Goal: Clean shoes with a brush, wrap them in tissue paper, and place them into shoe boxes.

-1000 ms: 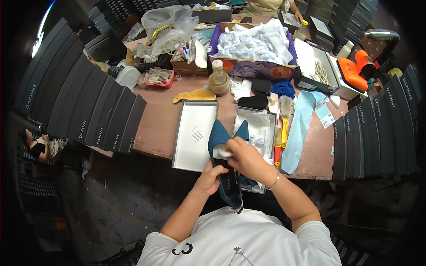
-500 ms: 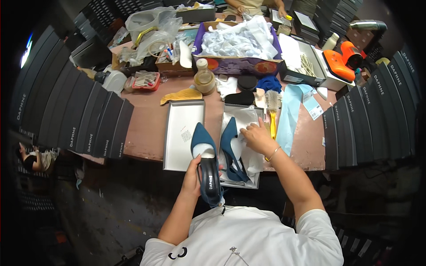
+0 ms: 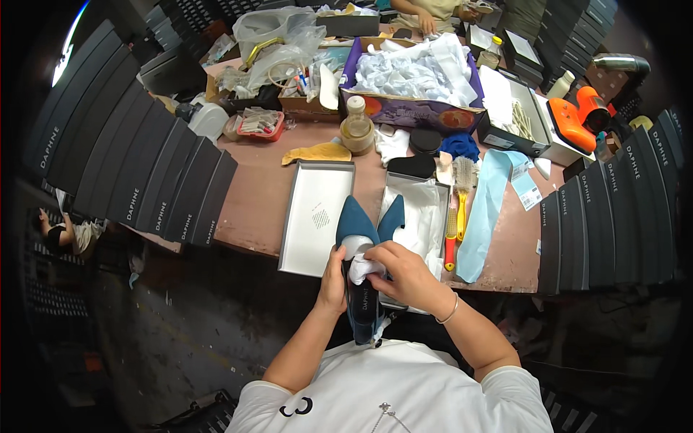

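My left hand [image 3: 333, 283] is closed around the side of a teal pointed slingback shoe [image 3: 355, 219], its toe aimed away from me and its black insole facing up. At the shoe's opening my right hand [image 3: 408, 277] pinches a crumpled wad of white paper [image 3: 364, 268]. White stuffing also shows inside the toe. A matching second shoe [image 3: 393, 213] lies in the open shoe box [image 3: 390, 180] lined with white tissue, mostly hidden behind my right hand. Left of it sits the box lid [image 3: 316, 189], its pale inside upward.
Stacks of dark shoe boxes [image 3: 159, 169] [image 3: 613, 209] flank the table. Brushes [image 3: 463, 195] and a light blue strip [image 3: 485, 216] lie right of the box. Behind stand a liquid bottle [image 3: 356, 130], a yellow cloth [image 3: 317, 153] and a purple carton [image 3: 411, 112] of white paper. Another person's hand [image 3: 427, 23] shows at the back.
My right hand has come from the box to the held shoe, now with a wad of white paper. My left hand keeps the shoe. The whole view has shifted slightly.
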Motion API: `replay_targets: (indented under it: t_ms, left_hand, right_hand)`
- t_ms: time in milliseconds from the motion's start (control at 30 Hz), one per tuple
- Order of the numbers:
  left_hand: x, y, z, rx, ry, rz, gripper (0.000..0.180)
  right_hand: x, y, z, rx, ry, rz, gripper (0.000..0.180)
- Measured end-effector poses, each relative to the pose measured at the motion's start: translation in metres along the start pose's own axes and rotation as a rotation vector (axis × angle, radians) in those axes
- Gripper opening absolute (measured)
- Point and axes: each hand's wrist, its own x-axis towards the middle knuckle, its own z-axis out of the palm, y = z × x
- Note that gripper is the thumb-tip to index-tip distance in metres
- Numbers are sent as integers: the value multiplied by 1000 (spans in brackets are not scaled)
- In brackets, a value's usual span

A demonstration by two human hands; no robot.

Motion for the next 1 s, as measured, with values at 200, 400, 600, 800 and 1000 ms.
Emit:
replay_targets:
  t_ms: [200, 400, 600, 800, 1000]
  left_hand:
    - [-12, 2, 25, 156, -31, 111, 59]
    - [-14, 2, 31, 290, -59, 164, 64]
    - [-17, 3, 25, 444, -68, 248, 65]
    - [-32, -8, 36, 509, -15, 321, 66]
    - [21, 28, 1, 673, 35, 379, 61]
  right_hand:
    - [-2, 14, 0, -20, -52, 88, 32]
    - [-4, 6, 5, -260, 54, 66, 33]
    - [2, 5, 2, 174, 84, 286, 52]
    - [11, 27, 23, 216, 180, 162, 94]
    - [11, 23, -28, 290, 113, 248, 86]
